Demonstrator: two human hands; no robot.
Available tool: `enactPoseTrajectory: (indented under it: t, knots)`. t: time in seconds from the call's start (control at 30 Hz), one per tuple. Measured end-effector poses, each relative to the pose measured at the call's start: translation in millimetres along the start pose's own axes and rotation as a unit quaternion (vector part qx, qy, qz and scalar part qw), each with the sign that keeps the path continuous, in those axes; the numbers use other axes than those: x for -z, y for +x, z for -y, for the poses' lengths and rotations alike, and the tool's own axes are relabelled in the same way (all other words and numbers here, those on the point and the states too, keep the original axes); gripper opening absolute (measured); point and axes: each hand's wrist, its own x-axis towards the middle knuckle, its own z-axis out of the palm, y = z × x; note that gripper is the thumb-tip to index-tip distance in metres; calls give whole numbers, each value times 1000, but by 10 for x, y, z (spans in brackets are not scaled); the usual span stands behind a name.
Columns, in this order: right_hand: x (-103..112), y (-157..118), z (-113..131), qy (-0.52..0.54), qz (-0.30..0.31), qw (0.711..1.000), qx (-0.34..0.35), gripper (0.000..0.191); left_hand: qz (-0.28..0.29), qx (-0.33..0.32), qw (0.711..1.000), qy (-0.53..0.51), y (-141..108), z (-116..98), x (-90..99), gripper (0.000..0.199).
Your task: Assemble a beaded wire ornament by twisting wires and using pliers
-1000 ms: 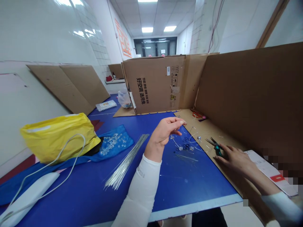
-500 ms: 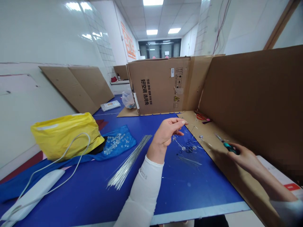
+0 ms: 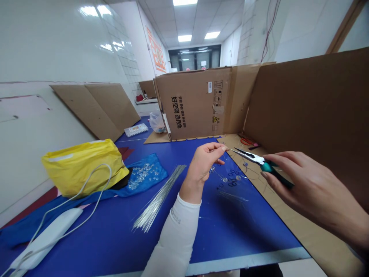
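My left hand [image 3: 206,161] is raised over the blue table, thumb and forefinger pinched on a thin wire, whose far part is hard to follow. Clear beads [image 3: 225,179] hang or lie below and to the right of it, with dark rings [image 3: 231,182] close by. My right hand [image 3: 305,184] grips the green handles of needle-nose pliers [image 3: 266,166]. Their slim jaws are slightly apart, with the tips just right of my left fingertips. Whether the jaws touch the wire, I cannot tell.
A bundle of straight wires [image 3: 160,198] lies left of my left forearm. Several clear beads [image 3: 143,174] rest on a blue cloth beside a yellow bag [image 3: 86,165]. Red-handled scissors [image 3: 246,141] lie at the back right. Cardboard walls [image 3: 196,104] stand behind and right. A white power strip [image 3: 47,234] sits front left.
My right hand has swung up and leftward with the pliers, from over the cardboard at right to my left fingertips. The pliers' jaws have parted. My left hand has barely moved.
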Motion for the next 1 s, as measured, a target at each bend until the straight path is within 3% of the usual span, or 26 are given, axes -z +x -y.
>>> enactPoseTrajectory:
  t: [0.2,1.0]
  knots:
    - [-3,59,16,-39,9,999,12,36,-3,-16,1000,2,-13,-7,-15,25]
    - [90,137,-38,46,46,997,-29,47,23,-47,998,33,-41,21,-38,29]
